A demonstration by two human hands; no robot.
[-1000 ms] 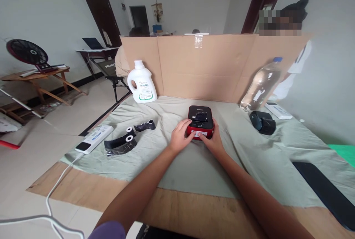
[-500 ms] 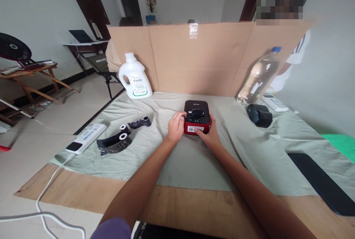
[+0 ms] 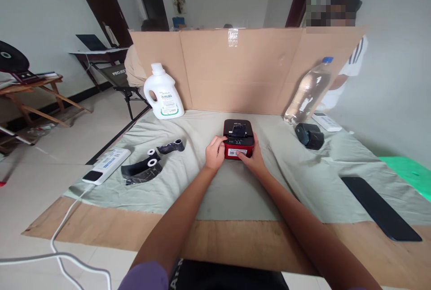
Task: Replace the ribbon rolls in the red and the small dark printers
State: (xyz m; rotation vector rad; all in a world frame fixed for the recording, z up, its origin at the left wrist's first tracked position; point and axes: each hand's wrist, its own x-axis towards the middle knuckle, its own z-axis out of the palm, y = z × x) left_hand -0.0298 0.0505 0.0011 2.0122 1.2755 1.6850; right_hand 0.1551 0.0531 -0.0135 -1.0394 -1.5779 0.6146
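A small red and black printer-like box [image 3: 239,139] sits on the grey-green cloth in the middle, with a dark strip sticking up from the slot in its top. My left hand [image 3: 214,151] is at the box's left side, fingers curled, a fingertip on its top left edge. On the right side, my right hand [image 3: 253,154] grips the box, its thumb on the front by the white label. Several black rolls with white cores [image 3: 142,169] lie unrolled on the cloth to the left.
A white jug [image 3: 164,94] and a clear bottle [image 3: 308,90] stand before a cardboard screen [image 3: 235,72]. White power strips [image 3: 107,165] lie left and right. A dark device [image 3: 309,136] and black phone-like slab [image 3: 380,208] are right. A person stands behind the screen.
The strip on top of the box now stands higher out of the slot. Both hands remain at the box. The whole view has shifted slightly.
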